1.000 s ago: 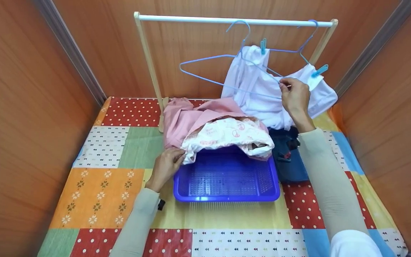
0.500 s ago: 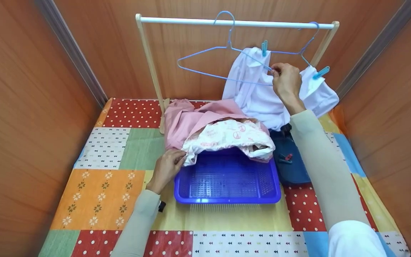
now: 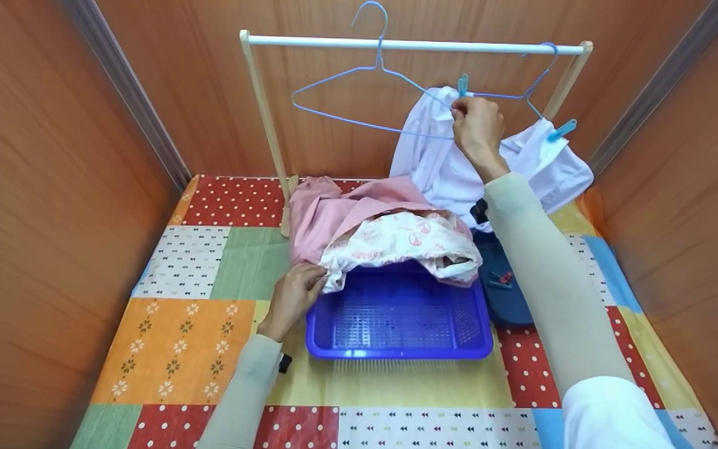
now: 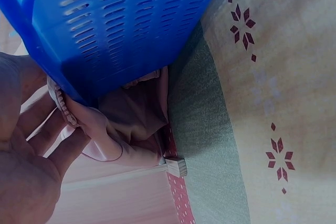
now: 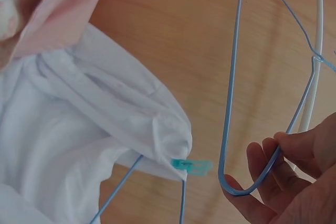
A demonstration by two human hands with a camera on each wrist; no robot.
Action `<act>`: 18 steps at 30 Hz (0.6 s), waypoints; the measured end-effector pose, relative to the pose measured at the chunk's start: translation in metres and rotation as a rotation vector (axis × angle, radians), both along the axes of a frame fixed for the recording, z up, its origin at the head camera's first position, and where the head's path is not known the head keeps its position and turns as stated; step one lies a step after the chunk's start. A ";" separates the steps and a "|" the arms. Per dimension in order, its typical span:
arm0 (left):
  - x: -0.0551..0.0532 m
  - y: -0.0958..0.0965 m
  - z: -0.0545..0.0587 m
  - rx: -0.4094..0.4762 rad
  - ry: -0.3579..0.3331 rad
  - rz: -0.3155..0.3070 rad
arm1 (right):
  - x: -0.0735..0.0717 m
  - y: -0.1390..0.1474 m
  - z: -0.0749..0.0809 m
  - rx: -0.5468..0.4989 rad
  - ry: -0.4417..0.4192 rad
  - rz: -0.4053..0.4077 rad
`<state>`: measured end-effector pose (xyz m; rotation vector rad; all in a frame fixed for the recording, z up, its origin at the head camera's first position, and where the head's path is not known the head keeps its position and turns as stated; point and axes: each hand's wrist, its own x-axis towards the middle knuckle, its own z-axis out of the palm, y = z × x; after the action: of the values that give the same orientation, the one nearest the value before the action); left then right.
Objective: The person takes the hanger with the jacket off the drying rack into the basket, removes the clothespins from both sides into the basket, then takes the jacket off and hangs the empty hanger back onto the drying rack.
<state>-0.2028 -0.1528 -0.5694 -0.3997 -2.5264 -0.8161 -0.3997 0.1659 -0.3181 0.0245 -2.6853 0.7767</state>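
Note:
My right hand holds a thin blue wire hanger by its right shoulder corner, fingers and thumb around the wire. In the head view, the hanger's hook rises above the white rod of a drying rack and its neck overlaps the rod. A pink garment with a white printed inside lies bunched over the back of a blue-purple basket. At its left front edge, my left hand pinches the hem.
On the rack's right side, a white garment hangs from another blue hanger, held by teal clothespins. Right of the basket lies a dark blue tray with small clothespins. Wooden panels enclose both sides and the back.
My right hand has moved left and upward with the hanger, bringing its hook from rod height to above the rod. My left hand stays at the pink garment's hem.

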 end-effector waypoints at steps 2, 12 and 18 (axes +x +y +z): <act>0.000 0.000 0.000 0.001 0.001 0.002 | -0.002 -0.005 0.001 0.007 -0.007 -0.003; 0.001 0.001 0.000 -0.008 -0.017 0.019 | -0.005 -0.023 0.000 0.034 -0.045 0.003; 0.000 0.001 -0.002 -0.006 -0.004 0.015 | -0.006 -0.025 -0.009 0.021 -0.062 0.006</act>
<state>-0.2031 -0.1515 -0.5711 -0.3814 -2.5329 -0.8053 -0.4053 0.1405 -0.3272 0.0139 -2.7537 0.7630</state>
